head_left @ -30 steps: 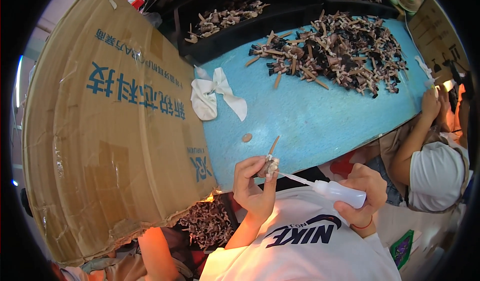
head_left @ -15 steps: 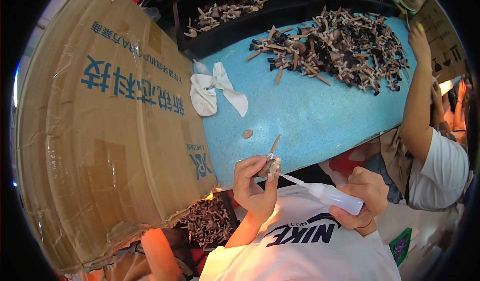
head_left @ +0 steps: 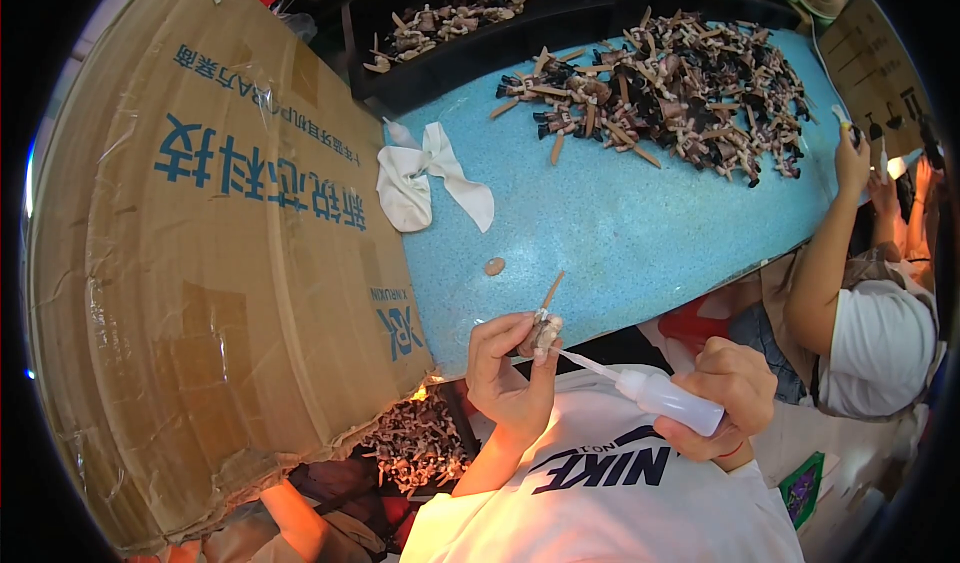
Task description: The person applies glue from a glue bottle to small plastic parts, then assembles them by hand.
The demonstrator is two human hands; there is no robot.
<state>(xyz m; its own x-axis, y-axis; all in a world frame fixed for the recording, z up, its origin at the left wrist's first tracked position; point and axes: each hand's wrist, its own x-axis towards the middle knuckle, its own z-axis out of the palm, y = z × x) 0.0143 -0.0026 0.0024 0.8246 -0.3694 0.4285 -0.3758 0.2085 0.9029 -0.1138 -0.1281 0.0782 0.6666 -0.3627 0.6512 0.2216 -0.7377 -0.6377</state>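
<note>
Between the thumb and fingers of my left hand (head_left: 510,373) is a small figurine (head_left: 545,332), pale and brown, with a thin tan stick-like piece (head_left: 553,289) pointing up from it. My right hand (head_left: 728,395) grips a white squeeze bottle (head_left: 668,401) with a long narrow nozzle. The nozzle's tip is at the lower side of the figurine, touching it or very close; I cannot tell which. A small tan oval piece (head_left: 494,266) lies on the blue table (head_left: 600,233), a little beyond my left hand.
A large heap of similar figurines (head_left: 680,103) covers the table's far right. White cloth (head_left: 436,178) lies beside a big cardboard box (head_left: 250,263) on the left. Black trays (head_left: 500,53) stand at the back. On the right, another person's arm (head_left: 825,253) reaches in; another arm (head_left: 295,521) shows lower left.
My hands, the figurine and the bottle stay almost where they were. The person on the right has drawn their hand down from the far right corner. The lower-left arm has shifted left.
</note>
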